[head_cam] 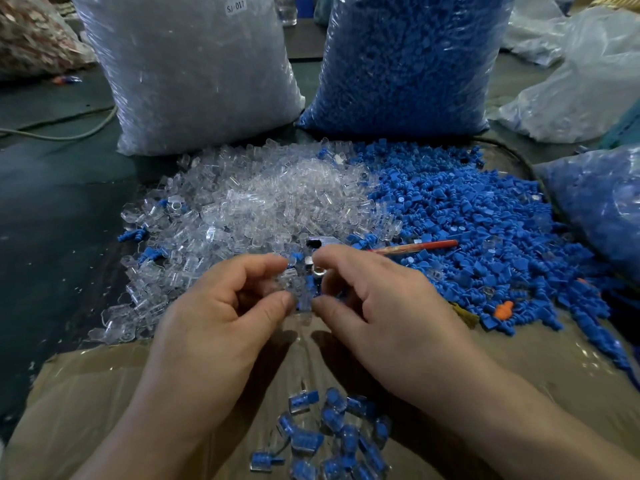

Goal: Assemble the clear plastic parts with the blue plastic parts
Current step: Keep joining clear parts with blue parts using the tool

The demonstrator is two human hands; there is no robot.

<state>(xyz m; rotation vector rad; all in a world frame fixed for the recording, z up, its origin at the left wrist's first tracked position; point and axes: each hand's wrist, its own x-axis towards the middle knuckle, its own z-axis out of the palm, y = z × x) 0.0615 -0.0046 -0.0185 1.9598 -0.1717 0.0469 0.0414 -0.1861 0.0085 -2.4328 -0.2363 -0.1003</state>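
My left hand (221, 313) and my right hand (377, 303) meet at the middle of the view, fingertips almost touching. Between them sits one clear plastic part with a blue part in it (304, 294); the left thumb and forefinger pinch its clear side, the right thumb and forefinger pinch its blue side. Beyond the hands lies a heap of loose clear parts (263, 199), and to its right a heap of loose blue parts (467, 216). Several joined clear-and-blue pieces (332, 434) lie near me on the brown sheet (86, 393).
A big bag of clear parts (194, 71) and a big bag of blue parts (408, 60) stand at the back. Another blue-filled bag (602, 202) sits at the right. A red pencil (415, 247) and a small metal piece (320, 241) lie on the heaps. An orange part (504, 309) lies right.
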